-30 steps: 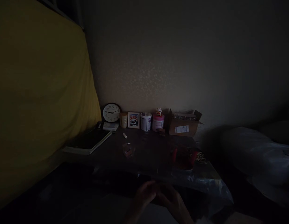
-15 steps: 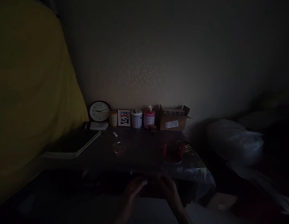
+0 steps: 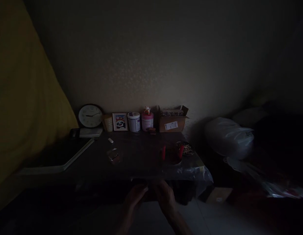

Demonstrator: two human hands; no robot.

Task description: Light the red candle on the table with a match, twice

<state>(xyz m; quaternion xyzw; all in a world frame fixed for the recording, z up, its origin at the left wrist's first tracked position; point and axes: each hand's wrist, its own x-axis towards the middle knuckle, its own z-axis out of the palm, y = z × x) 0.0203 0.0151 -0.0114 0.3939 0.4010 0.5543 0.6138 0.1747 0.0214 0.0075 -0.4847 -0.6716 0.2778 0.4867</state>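
In the dim light, my left hand [image 3: 136, 195] is in front of the table's near edge with its fingers curled. A small pale bit shows at its fingertips, too dark to name. Close beside it on the right, my right hand [image 3: 166, 195] has its fingers drawn together. What it may hold is hidden in shadow. Beyond the hands on the dark table [image 3: 139, 163], two red candle-like sticks, a left one [image 3: 163, 153] and a right one [image 3: 181, 152], stand upright. A round dish [image 3: 192, 152] of thin pale sticks is behind the right one.
Along the wall stand a clock [image 3: 90, 116], a tan cup [image 3: 108, 123], a panda picture frame [image 3: 120, 122], a white tub [image 3: 134, 122], a pink-lidded tub [image 3: 147, 122] and an open cardboard box [image 3: 172, 123]. A clear packet [image 3: 114, 156] and large book [image 3: 55, 169] lie left; a plastic bag [image 3: 228, 137] sits right.
The view has shifted, so the table's things appear further left. Both hands stay close together; the pale bit at my left fingertips shows less now.
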